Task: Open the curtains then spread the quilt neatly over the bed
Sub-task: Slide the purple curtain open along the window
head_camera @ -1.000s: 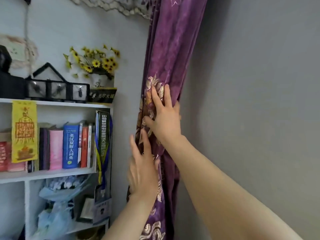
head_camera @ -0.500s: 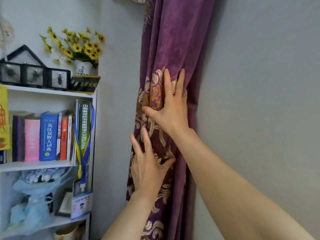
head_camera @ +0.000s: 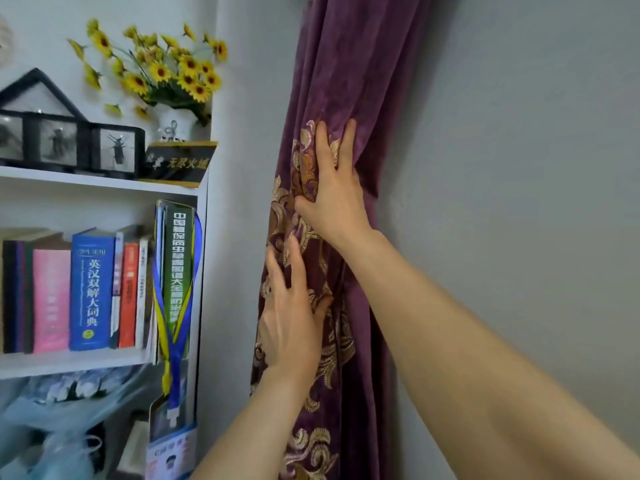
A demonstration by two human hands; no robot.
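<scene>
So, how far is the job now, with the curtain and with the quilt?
Looks done: the purple curtain is gathered into a narrow bundle against the grey wall, beside the bookshelf. In hand: both hands press flat on the bundle, the right hand higher, the left hand lower, with fingers spread, not gripping. Left: the quilt. No bed or quilt is in view, so nothing shows that step as started.

White bookshelf (head_camera: 104,183) with books (head_camera: 91,289), sunflowers (head_camera: 166,71), black frames (head_camera: 65,140); grey wall (head_camera: 519,168).
</scene>
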